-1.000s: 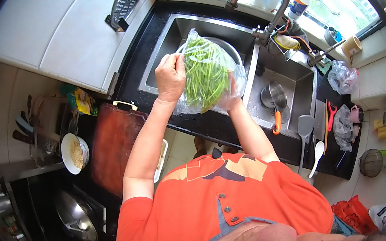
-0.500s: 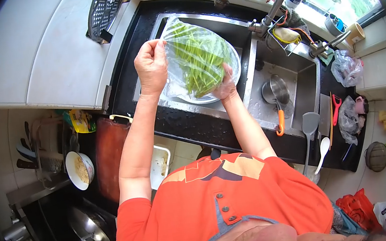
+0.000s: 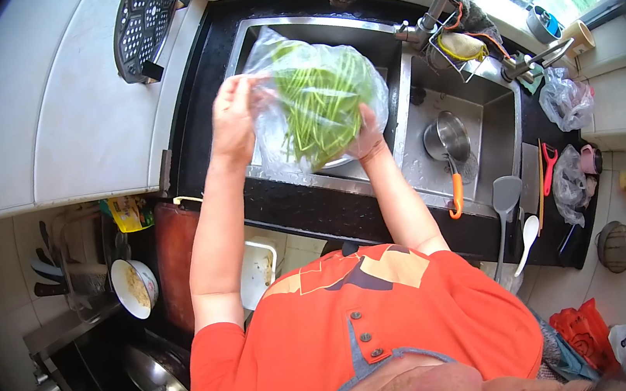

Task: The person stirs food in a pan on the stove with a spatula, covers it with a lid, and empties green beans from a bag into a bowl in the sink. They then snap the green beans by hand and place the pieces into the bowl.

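Observation:
A clear plastic bag (image 3: pixel 265 127) surrounds a bunch of long green vegetable stems (image 3: pixel 323 89) above the left sink basin. My left hand (image 3: pixel 232 123) is closed on the bag's left side, fingertips pinching the film. On the right, my right hand (image 3: pixel 370 138) grips the stems and the bag near their lower right; plastic seems to cover part of its fingers. Beneath the bag, the rim of a pale round bowl (image 3: pixel 336 162) shows, mostly hidden.
A small pot with an orange handle (image 3: pixel 448 140) sits in the right basin (image 3: pixel 477 97). The faucet (image 3: pixel 428 21) arches over the back. A grey spatula (image 3: pixel 506 195) and white spoon (image 3: pixel 525 240) lie right. A bowl (image 3: pixel 135 288) stands left beside a brown cutting board (image 3: pixel 180 262).
My left hand has moved slightly left and down, drawing the film out sideways. The stems appear more spread at the top. My right hand keeps its hold.

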`<action>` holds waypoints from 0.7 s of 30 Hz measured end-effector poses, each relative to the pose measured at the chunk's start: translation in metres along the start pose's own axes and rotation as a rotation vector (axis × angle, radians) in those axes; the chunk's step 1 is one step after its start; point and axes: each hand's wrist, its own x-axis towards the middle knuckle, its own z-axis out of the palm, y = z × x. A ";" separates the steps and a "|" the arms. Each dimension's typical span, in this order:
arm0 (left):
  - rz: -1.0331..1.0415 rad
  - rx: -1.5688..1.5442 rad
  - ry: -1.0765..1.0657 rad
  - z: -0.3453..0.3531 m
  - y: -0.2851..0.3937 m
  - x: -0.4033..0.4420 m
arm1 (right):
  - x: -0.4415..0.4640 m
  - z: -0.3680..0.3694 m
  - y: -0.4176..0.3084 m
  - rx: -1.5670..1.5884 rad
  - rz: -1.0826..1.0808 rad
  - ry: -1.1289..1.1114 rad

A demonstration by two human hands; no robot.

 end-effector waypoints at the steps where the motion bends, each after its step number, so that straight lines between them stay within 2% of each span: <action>1: -0.035 -0.145 0.019 -0.003 0.005 -0.001 | -0.001 -0.007 -0.006 0.002 -0.009 0.001; 3: -0.081 -0.141 0.030 -0.010 -0.008 -0.002 | -0.004 -0.020 -0.013 -0.136 0.022 0.162; 5: -0.203 -0.053 0.121 -0.002 -0.025 -0.003 | -0.004 -0.031 -0.006 -0.080 -0.002 0.111; 7: -0.165 0.070 0.163 0.014 -0.044 -0.006 | -0.003 -0.031 0.002 -0.029 0.106 -0.023; 9: -0.118 0.031 0.147 0.006 -0.047 -0.005 | -0.008 -0.038 0.004 0.007 0.114 0.025; 11: -0.133 0.052 0.134 0.002 -0.044 -0.008 | -0.010 -0.043 0.004 0.173 0.163 0.051; 13: -0.139 0.074 0.125 0.004 -0.043 -0.013 | -0.011 -0.021 -0.002 0.171 0.182 0.044; 15: -0.212 0.032 -0.051 0.008 -0.050 -0.021 | -0.011 -0.007 -0.003 0.040 0.219 0.035; 16: -0.484 -0.194 -0.103 0.002 -0.049 -0.024 | -0.012 0.006 -0.004 -0.073 0.204 0.098; 17: -0.480 -0.194 -0.102 -0.002 -0.052 -0.028 | -0.009 0.014 -0.008 -0.075 0.206 0.095; 19: -0.519 -0.478 -0.113 -0.013 -0.065 -0.034 | -0.003 0.023 -0.013 -0.295 0.270 0.068; 20: -0.451 -0.483 -0.002 -0.019 -0.074 -0.038 | -0.001 0.022 -0.013 -0.371 0.306 0.082; 21: -0.447 -0.488 0.002 -0.022 -0.080 -0.040 | -0.001 0.020 -0.009 -0.375 0.312 0.080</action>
